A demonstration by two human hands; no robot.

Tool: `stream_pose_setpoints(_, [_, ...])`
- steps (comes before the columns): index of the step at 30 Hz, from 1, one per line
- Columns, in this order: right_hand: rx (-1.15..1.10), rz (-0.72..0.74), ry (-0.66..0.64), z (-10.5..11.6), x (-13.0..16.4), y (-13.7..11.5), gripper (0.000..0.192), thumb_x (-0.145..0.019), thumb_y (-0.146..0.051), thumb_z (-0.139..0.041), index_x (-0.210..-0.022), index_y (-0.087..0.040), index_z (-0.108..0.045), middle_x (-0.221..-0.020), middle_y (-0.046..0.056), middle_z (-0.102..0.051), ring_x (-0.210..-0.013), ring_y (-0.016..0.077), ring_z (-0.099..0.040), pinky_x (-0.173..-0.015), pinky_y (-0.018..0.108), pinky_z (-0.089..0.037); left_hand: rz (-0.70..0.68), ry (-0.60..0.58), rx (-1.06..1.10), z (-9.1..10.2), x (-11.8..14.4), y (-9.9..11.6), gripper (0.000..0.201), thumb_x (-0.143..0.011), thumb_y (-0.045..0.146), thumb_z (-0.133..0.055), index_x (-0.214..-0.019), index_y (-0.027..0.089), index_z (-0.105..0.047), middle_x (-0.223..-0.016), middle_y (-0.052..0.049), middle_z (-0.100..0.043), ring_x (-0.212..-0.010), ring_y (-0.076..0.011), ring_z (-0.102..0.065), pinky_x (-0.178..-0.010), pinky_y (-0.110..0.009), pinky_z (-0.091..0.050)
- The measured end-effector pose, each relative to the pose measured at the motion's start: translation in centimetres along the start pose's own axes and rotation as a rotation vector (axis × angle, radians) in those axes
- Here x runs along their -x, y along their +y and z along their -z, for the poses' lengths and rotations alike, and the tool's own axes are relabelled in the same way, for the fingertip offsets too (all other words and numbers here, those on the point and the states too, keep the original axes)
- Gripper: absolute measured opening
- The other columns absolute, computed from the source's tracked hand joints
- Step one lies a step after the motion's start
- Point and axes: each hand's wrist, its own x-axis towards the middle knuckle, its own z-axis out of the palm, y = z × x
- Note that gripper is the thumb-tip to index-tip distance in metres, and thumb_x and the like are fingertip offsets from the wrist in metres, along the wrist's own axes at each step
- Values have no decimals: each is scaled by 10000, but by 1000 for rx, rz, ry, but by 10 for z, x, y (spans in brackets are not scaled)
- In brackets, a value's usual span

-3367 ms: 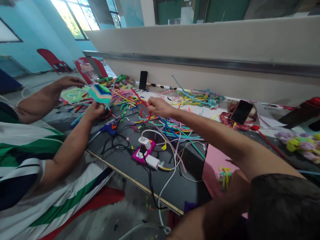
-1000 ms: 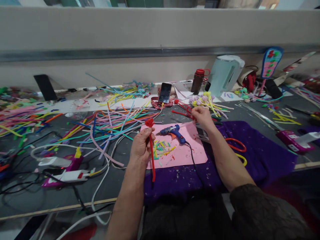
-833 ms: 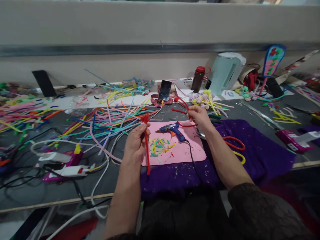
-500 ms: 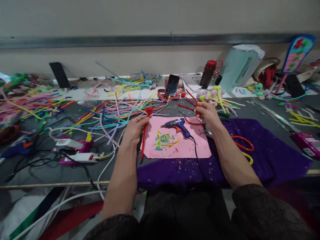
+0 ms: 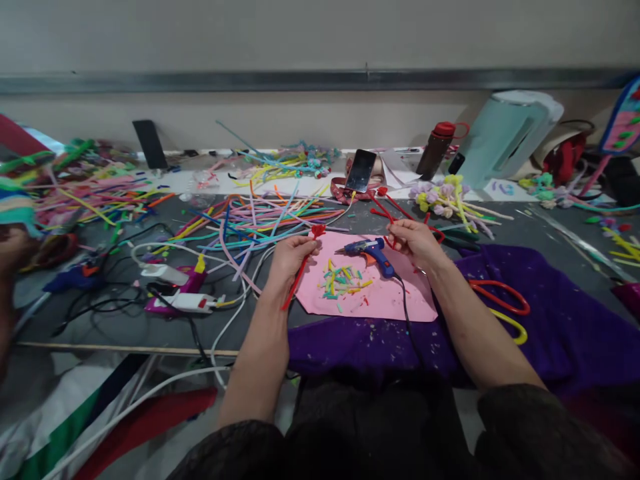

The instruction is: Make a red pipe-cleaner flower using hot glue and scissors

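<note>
Pinched in my left hand (image 5: 291, 263) is a red pipe cleaner flower (image 5: 318, 231), its shaped head above the fingers and its stem slanting down. My right hand (image 5: 415, 243) is closed on red pipe cleaners (image 5: 383, 208) that stick out up and to the left; how many its fingers hold is hard to see. Between the hands, a blue glue gun (image 5: 383, 259) lies on a pink sheet (image 5: 385, 308), nozzle toward the left. Short cut pipe cleaner bits (image 5: 343, 279) are heaped beside it in yellow, green and white.
Loose pipe cleaners (image 5: 270, 220) cover the table behind my left hand. A power strip (image 5: 187, 287) with cables sits at left. Scissors (image 5: 500, 295) rest on purple cloth (image 5: 550, 320). Behind stand a phone (image 5: 361, 170), a bottle (image 5: 434, 152) and a kettle (image 5: 515, 137). Another person's hand (image 5: 13, 250) shows at far left.
The view has swung left, so the table things sit further right. Another person's hand with something striped has come in at the left edge. Both my hands keep their hold.
</note>
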Motion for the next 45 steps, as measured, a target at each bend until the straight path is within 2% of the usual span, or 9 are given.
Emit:
stream_pose_setpoints(10, [49, 1, -47, -8, 1, 10, 174, -635, -314, -637, -673, -159, -568, -578, -2, -610, -371, 56, -457, -304, 156, -220, -26, 27, -123, 2, 1, -5, 282, -558, 376, -661, -693, 130, -628, -562, -29, -608, -405, -87, -491, -385, -184, -325])
stream_pose_setpoints(19, [76, 3, -58, -12, 2, 9, 159, -643, -308, -629, -663, -166, -559, -562, -6, -601, -377, 63, -456, -311, 163, -238, -210, 133, -851, 6, -4, -11, 269, -664, 425, -538, -688, 193, -673, -590, -12, -629, -531, -134, -518, -485, -232, -286])
stream_pose_setpoints(26, [87, 19, -66, -16, 6, 8, 167, -658, -315, -623, -649, -165, -551, -524, -7, -582, -367, 63, -438, -315, 166, -234, -186, 142, -1023, 6, -4, -11, 260, -684, 424, -516, -759, 237, -680, -736, -35, -669, -643, -184, -563, -510, -253, -289])
stream_pose_setpoints(31, [74, 41, -56, -18, 9, 4, 155, -672, -299, -614, -648, -158, -552, -525, -10, -573, -368, 53, -435, -320, 158, -231, -364, 332, -809, 3, 9, 5, 220, -697, 344, -523, -797, 204, -660, -742, -31, -654, -653, -161, -560, -588, -245, -357])
stream_pose_setpoints(35, [15, 3, -123, -24, 15, -2, 164, -691, -318, -595, -703, -156, -572, -567, -8, -590, -370, 45, -444, -322, 150, -232, -456, 362, -502, -8, 27, 27, 240, -716, 357, -519, -810, 175, -646, -684, -8, -626, -592, -121, -534, -557, -215, -372])
stream_pose_setpoints(38, [-33, -40, -239, -33, 20, -3, 203, -703, -348, -578, -754, -152, -581, -589, -9, -600, -371, 43, -446, -318, 145, -228, -425, 246, -348, -25, 36, 40, 246, -703, 360, -543, -796, 164, -659, -649, -4, -607, -536, -100, -498, -508, -204, -361])
stream_pose_setpoints(40, [-52, -53, -333, -40, 24, -2, 222, -712, -360, -569, -763, -144, -578, -583, -14, -596, -365, 40, -439, -318, 143, -228, -330, 57, -226, -37, 37, 43, 288, -683, 351, -573, -881, 159, -657, -668, -9, -615, -509, -88, -479, -478, -202, -354])
stream_pose_setpoints(43, [-47, -75, -465, -46, 29, -2, 239, -732, -372, -549, -775, -138, -573, -571, -20, -590, -368, 40, -448, -336, 142, -259, -165, -179, -49, -51, 36, 39, 331, -654, 346, -612, -908, 136, -650, -632, -8, -594, -460, -66, -435, -422, -193, -311])
stream_pose_setpoints(45, [-37, -89, -522, -48, 31, -2, 246, -743, -378, -538, -773, -135, -565, -568, -19, -586, -383, 43, -460, -357, 143, -280, -90, -246, 45, -56, 36, 33, 315, -639, 336, -633, -871, 124, -656, -598, 0, -573, -437, -53, -411, -405, -187, -283])
